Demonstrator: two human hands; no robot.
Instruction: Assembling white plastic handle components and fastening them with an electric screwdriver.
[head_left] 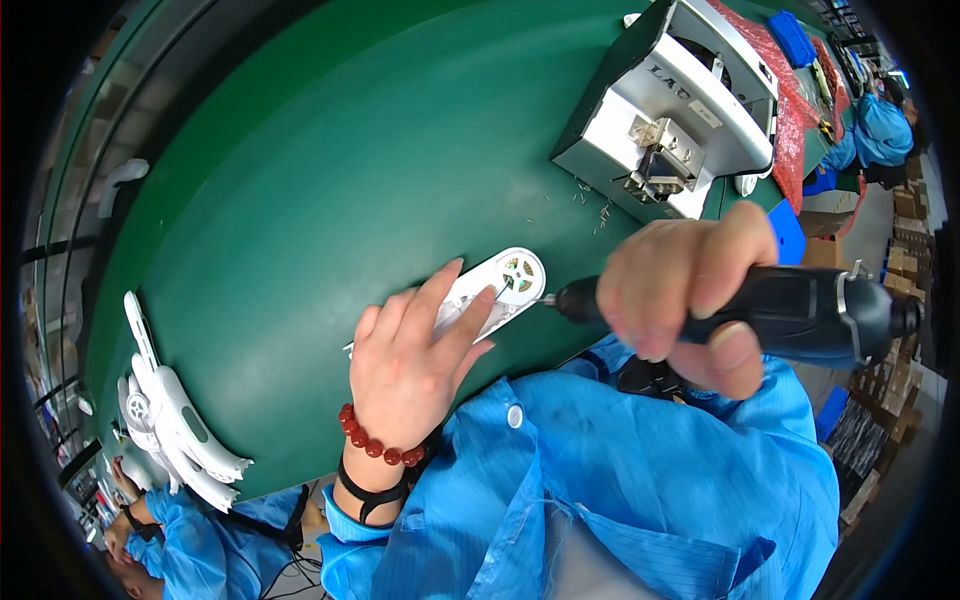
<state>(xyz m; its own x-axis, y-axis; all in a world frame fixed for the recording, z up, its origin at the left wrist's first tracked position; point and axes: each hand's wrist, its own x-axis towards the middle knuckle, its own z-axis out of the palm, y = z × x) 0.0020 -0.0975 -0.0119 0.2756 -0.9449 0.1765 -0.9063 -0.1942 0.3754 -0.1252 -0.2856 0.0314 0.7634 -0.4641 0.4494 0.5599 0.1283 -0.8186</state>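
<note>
A white, elongated plastic housing [521, 262] with a round spoked vent at its end lies on the green table. Over it, my left hand [405, 345] grips it, thumb at the near edge and fingers across the top, hiding much of it. My right hand [690, 300] is closed round a black electric screwdriver [790, 305], held roughly level. The screwdriver's bit points left, its tip beside the right end of the housing; whether it touches a screw cannot be told. Slight motion blur softens the right hand.
A silver and black screw-feeder machine [650, 120] stands at the far right, with loose screws [603, 215] by it. White curved plastic parts [180, 430] are piled at the left edge. Red bubble wrap [793, 130] lies behind the machine. People in blue sit at lower left and far right.
</note>
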